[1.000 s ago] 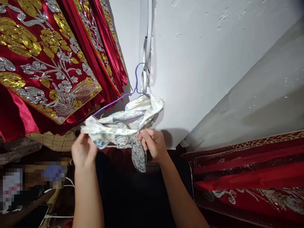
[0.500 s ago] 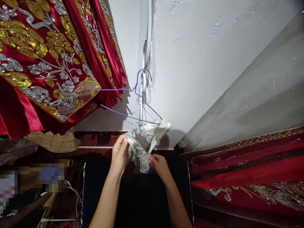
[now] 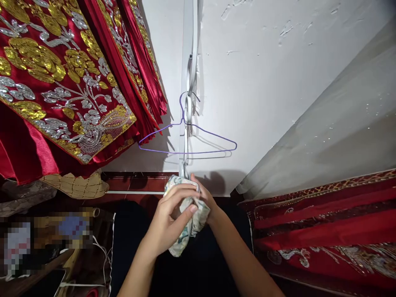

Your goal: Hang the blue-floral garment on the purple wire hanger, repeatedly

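A small white cloth with a blue-green print point(image 3: 189, 229) is bunched between both my hands, low in the middle of the view. My left hand point(image 3: 168, 222) lies over its front with fingers curled round it. My right hand point(image 3: 206, 198) grips it from behind; only part of that hand shows. Just above hangs a bare purple wire hanger point(image 3: 188, 142), its hook caught on a loop of white cable point(image 3: 187, 108) running down the white wall. Neither hand touches the hanger.
Red garments with gold and silver embroidery point(image 3: 62, 82) hang at the upper left. More red embroidered fabric under clear plastic point(image 3: 324, 222) lies at the right. A dark cloth point(image 3: 130, 239) is under my arms. A woven hat point(image 3: 74, 185) and cables sit at the lower left.
The printed cloth came off the hanger and down into my hands, which closed together and bunched it. The hanger swung back and now hangs level and bare.
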`<control>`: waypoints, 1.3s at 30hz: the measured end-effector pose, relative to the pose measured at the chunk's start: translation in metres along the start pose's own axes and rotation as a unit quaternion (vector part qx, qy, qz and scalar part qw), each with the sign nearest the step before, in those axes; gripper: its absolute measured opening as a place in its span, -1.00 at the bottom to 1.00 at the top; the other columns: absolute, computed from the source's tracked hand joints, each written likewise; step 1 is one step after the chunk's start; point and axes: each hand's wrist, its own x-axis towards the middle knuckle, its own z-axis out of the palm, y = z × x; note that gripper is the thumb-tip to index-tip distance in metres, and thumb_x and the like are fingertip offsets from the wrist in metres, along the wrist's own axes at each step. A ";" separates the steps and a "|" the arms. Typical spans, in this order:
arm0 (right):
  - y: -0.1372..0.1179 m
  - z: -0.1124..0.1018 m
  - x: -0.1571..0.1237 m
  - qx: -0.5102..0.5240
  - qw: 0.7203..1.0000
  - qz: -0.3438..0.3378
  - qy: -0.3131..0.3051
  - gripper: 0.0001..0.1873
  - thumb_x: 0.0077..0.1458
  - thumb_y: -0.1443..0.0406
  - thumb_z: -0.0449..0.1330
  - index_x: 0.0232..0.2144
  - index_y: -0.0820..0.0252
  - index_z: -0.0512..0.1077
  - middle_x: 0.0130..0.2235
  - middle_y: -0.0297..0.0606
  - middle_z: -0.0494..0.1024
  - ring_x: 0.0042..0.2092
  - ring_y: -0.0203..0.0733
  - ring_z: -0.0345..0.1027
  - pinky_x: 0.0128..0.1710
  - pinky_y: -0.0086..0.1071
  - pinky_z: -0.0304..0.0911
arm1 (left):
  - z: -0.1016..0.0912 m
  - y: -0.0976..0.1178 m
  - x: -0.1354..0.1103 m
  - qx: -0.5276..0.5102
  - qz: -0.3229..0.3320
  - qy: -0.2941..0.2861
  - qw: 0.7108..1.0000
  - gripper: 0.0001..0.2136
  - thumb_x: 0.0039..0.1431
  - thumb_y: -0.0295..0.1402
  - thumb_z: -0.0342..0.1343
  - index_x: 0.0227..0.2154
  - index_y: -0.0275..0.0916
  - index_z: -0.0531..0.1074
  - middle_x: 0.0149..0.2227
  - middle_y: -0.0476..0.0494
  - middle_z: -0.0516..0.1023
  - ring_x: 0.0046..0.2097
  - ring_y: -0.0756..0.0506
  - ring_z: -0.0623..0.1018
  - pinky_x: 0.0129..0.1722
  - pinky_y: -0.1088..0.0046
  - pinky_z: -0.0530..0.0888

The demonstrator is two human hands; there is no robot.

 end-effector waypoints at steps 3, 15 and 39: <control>-0.009 0.002 -0.011 0.025 0.995 0.039 -0.091 -0.23 0.09 -0.31 0.01 -0.24 0.26 0.52 -0.33 -0.10 0.56 -0.17 0.01 0.47 -0.12 -0.20 0.34 | -0.025 -0.011 0.002 0.117 0.003 0.045 0.992 -0.52 0.33 -0.26 0.09 0.28 -0.05 0.24 0.26 -0.23 0.33 0.29 -0.26 0.29 0.29 0.14 0.20; -0.070 -0.027 0.007 -0.345 0.796 -0.414 0.275 -0.59 -0.07 0.41 0.12 -0.13 0.16 0.52 -0.26 -0.22 0.62 -0.29 -0.16 0.45 -0.34 -0.35 0.31 | -0.114 -0.061 -0.018 0.244 -0.112 -0.233 0.935 -0.62 0.36 -0.13 -0.02 -0.54 -0.23 0.29 -0.55 0.10 0.25 -0.46 0.01 0.33 0.19 0.22 0.32; -0.079 -0.080 0.002 -0.484 0.811 -0.220 0.246 -0.67 0.05 0.16 0.08 -0.62 0.11 0.07 -0.57 -0.45 0.01 -0.47 -0.33 -0.16 -0.48 -0.38 -0.17 | -0.014 -0.098 0.018 0.109 -0.046 -0.280 0.953 -0.84 0.03 -0.27 0.35 -0.58 -0.15 0.59 0.39 -0.06 0.16 0.45 -0.43 -0.08 0.35 -0.22 -0.16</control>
